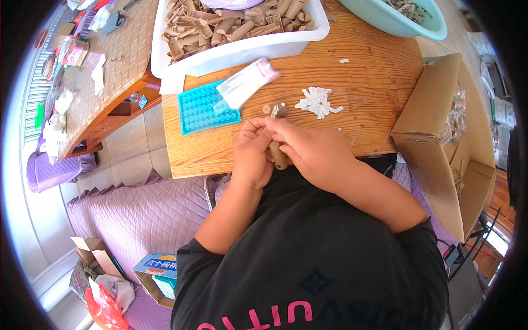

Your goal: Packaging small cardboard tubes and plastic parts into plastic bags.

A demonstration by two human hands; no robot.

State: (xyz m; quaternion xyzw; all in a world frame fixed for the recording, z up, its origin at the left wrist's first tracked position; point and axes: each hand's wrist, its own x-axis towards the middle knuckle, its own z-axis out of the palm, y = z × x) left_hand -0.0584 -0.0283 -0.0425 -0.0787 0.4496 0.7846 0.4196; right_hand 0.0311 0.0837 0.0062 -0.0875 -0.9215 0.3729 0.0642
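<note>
Close to the table's near edge, my left hand [252, 151] and my right hand [316, 154] meet with fingers closed around a small brown tube-shaped plastic part [279, 158]. Its lower end, with a dark hole, sticks out below the fingers. A short brown cylindrical piece [268, 109] and a pale, twisted-looking bit [279, 109] show just beyond the fingertips; whether they join the held part is hidden. Right of the fingertips lies a loose pile of small white strips [318, 103]. To the left sits a blue tray [209, 109] with rows of round pockets, partly covered by a clear plastic bag [247, 83].
A white bin [247, 56] full of brown half-tube parts [234, 27] stands at the back. Behind right is a pale green basin [440, 27]. An open cardboard box [423, 104] borders the wooden table [374, 66] on the right. A purple quilted sofa [137, 212] lies left.
</note>
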